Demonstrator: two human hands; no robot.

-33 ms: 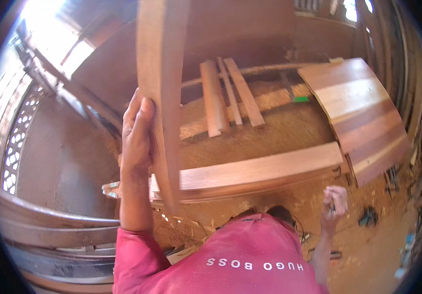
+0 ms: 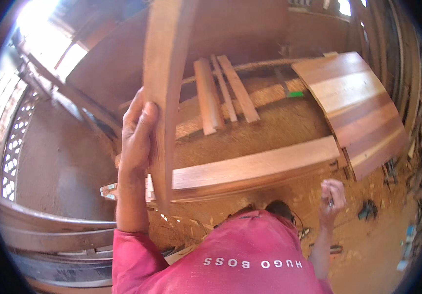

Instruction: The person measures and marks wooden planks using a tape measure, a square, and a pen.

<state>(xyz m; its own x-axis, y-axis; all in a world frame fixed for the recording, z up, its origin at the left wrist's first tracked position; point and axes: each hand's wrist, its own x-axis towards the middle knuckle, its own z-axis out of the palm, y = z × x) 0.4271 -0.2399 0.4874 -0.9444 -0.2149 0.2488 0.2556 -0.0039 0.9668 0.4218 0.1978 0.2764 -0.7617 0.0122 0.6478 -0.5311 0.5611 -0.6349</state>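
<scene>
My left hand (image 2: 140, 125) is closed around the edge of a long wooden board (image 2: 164, 78), with the thumb on its near face. The board stands steeply raised in front of me, its top running out of view and its lower end near my forearm. Off to the right, my right hand (image 2: 332, 198) is curled closed, held low beside the bench. A small dark object shows between its fingers, too small to name. Beyond the hands lies a long thick plank (image 2: 255, 161), crossing the view near my body.
Several narrow boards (image 2: 206, 93) lie farther off. A wide striped wood panel (image 2: 355, 105) rests at the right, near a small green object (image 2: 295, 94). Dark curved-looking boards (image 2: 59, 235) are at the lower left. A dark tool (image 2: 368, 209) sits on the dusty ground.
The raised board leans slightly more to the right at its top. The surroundings have shifted a little up and left in view. Both hands remain closed.
</scene>
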